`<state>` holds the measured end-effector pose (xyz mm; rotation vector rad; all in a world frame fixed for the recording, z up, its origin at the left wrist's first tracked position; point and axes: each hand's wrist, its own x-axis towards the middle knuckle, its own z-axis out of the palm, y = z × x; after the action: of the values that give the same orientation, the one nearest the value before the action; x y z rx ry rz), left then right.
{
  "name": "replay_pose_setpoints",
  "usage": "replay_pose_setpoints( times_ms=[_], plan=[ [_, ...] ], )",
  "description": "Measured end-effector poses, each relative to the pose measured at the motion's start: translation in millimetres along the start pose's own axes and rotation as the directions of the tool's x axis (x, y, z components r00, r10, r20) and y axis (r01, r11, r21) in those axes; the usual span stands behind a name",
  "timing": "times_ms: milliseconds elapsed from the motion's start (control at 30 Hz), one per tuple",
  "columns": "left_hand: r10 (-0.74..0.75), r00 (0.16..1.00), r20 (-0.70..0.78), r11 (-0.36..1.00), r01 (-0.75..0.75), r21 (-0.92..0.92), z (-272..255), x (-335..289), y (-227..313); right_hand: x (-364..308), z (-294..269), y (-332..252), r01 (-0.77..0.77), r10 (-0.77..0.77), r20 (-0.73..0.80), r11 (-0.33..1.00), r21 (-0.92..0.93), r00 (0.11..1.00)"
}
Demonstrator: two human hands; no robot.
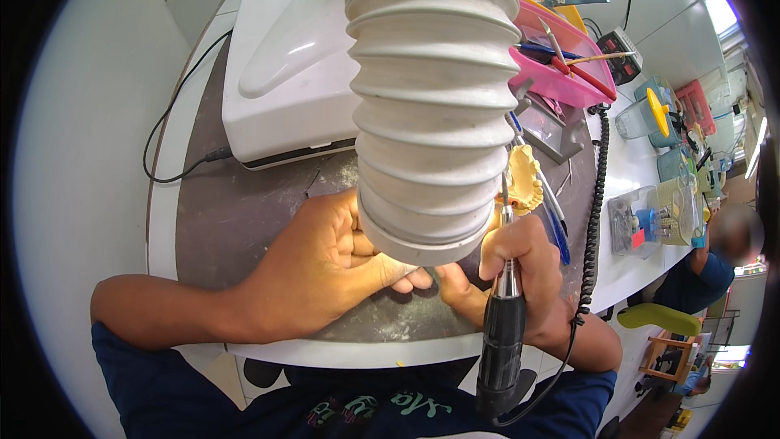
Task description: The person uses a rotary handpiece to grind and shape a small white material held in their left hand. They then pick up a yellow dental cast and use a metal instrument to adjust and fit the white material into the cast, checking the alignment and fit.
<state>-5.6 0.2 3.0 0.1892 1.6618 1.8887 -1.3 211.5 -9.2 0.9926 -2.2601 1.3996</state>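
My right hand [526, 264] is closed around a black and silver rotary handpiece [502, 341], held upright with its metal tip pointing away from me. A dark cord runs from its lower end. My left hand [329, 256] is curled, thumb and fingers pressed together under the mouth of a ribbed white suction hose [431, 114]. The hose hides whatever those fingers hold. The thumb of my right hand reaches toward the left fingertips below the hose rim. Just beyond my right hand lies a yellowish dental cast [524, 177].
A white machine [288, 57] stands at the back left. Toward the right are a pink tray [569, 82] of hand tools, blue pens [559, 232], a coiled black cord [597, 195] and clear plastic boxes [638, 224]. Pale dust marks the dark mat [227, 252]. A person [699, 276] sits far right.
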Motion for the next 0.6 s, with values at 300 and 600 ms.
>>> replay_pose_setpoints(
  times_ms=[300, 600],
  plan=[
    [-0.009, 1.000, -0.003, 1.000, 0.009, -0.011, 0.1, 2.7, -1.7, -0.4, -0.9, 2.9, 0.015, -0.014, 0.031, 1.000, -0.026, 0.999],
    [0.031, 1.000, -0.001, 0.999, -0.031, -0.018, 0.9, 0.3, -1.8, -1.5, 2.2, 1.4, -0.049, 0.048, -0.015, 0.998, -0.027, 0.999]
  ],
)
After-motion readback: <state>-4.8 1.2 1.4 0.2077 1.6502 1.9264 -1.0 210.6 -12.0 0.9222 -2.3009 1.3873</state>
